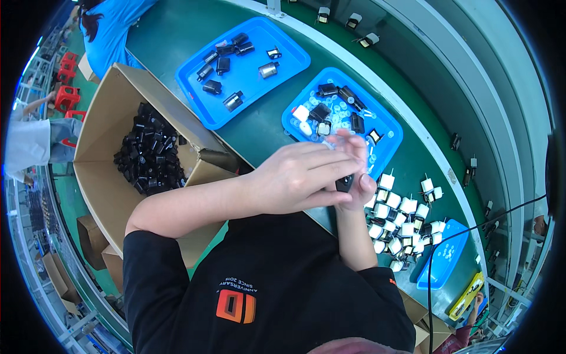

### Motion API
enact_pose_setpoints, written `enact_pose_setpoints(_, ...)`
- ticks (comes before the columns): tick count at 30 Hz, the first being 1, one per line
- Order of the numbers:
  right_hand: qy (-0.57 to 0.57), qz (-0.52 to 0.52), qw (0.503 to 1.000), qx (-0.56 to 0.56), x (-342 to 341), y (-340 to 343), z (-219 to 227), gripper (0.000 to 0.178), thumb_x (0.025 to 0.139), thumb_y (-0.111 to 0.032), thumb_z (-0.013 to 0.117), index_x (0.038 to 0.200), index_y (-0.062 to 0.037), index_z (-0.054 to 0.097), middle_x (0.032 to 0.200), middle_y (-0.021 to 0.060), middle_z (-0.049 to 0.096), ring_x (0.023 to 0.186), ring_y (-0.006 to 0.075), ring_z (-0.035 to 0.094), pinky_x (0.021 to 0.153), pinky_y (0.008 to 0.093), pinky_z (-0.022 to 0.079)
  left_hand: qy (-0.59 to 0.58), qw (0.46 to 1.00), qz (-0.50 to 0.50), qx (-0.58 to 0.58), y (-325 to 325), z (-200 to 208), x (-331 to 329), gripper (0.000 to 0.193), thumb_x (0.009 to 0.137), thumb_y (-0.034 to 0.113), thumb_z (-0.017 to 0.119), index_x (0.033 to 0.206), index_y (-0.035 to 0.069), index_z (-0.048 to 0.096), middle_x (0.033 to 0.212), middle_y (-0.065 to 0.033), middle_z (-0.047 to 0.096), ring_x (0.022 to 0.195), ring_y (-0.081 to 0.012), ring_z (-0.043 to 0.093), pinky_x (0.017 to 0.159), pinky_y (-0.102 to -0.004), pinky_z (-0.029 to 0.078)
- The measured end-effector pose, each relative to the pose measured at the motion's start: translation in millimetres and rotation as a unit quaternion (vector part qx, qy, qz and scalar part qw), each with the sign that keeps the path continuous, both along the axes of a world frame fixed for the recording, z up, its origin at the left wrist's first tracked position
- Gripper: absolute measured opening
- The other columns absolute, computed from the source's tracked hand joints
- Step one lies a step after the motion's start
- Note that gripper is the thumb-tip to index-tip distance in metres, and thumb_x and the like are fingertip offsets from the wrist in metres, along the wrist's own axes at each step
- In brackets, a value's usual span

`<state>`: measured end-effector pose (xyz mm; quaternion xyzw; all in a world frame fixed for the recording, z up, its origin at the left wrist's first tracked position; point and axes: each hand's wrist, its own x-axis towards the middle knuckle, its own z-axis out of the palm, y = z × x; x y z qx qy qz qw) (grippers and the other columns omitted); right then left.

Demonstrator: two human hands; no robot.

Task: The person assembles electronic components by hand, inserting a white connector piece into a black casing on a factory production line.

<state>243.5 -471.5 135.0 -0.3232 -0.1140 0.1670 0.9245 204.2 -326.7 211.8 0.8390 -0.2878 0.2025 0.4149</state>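
Note:
My left hand (303, 174) reaches across from the left, its fingers bent around a small black plastic housing (344, 183). Facing it, my right hand (358, 177) is curled, with its thumb beside the same housing; the two hands hold it between them. Most of the piece is hidden by my fingers. Just beyond my hands lies a blue tray (386, 154) with clear round washers, black housings and white pieces. A heap of white-and-black coil parts (407, 227) sits to the right of my right wrist.
An open cardboard box (97, 138) of black housings stands at left. A second blue tray (253, 112) holds black and metallic cylinders. At right are a small blue bin (445, 259), a yellow tool (467, 295) and a conveyor (413, 65) carrying parts. Other people are nearby.

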Motion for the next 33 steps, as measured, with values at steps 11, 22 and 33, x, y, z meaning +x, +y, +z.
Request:
enact_pose_setpoints(11, 0.002, 0.157, 0.985, 0.068, 7.7, -29.5, 7.1, 0.078, 0.062, 0.002, 0.078, 0.132, 0.0070, 0.045, 0.128, 0.0204, 0.054, 0.119, 0.0284, 0.056, 0.105, 0.0370, 0.041, 0.175, 0.982, 0.046, -0.048, 16.6, -4.8, 2.1, 0.107, 0.066, 0.035, 0.084, 0.146, 0.000, 0.022, 0.138, -0.0238, 0.035, 0.127, -0.0369, 0.035, 0.105, -0.0457, 0.029)
enact_pose_setpoints(22, -0.069, 0.020, 0.997, -0.019, -11.7, -20.1, -2.6, 0.071, 0.062, -0.012, 0.087, 0.123, 0.0021, 0.054, 0.115, 0.0135, 0.056, 0.110, 0.0260, 0.058, 0.099, 0.0386, 0.045, 0.315, 0.949, 0.007, 0.001, -2.3, -7.7, -2.9, 0.081, 0.077, 0.039, 0.071, 0.130, -0.004, 0.028, 0.114, -0.0196, 0.038, 0.109, -0.0341, 0.040, 0.102, -0.0448, 0.029)
enact_pose_setpoints(33, -0.126, 0.069, 0.945, -0.295, 119.5, -78.4, 44.7, 0.055, 0.071, -0.001, 0.074, 0.123, -0.0038, 0.056, 0.108, 0.0068, 0.060, 0.094, 0.0145, 0.062, 0.081, 0.0315, 0.050, 0.221, 0.970, 0.103, -0.015, 54.4, 29.6, -0.2, 0.094, 0.073, 0.029, 0.075, 0.146, -0.002, 0.024, 0.147, -0.0209, 0.032, 0.135, -0.0326, 0.033, 0.112, -0.0427, 0.024)
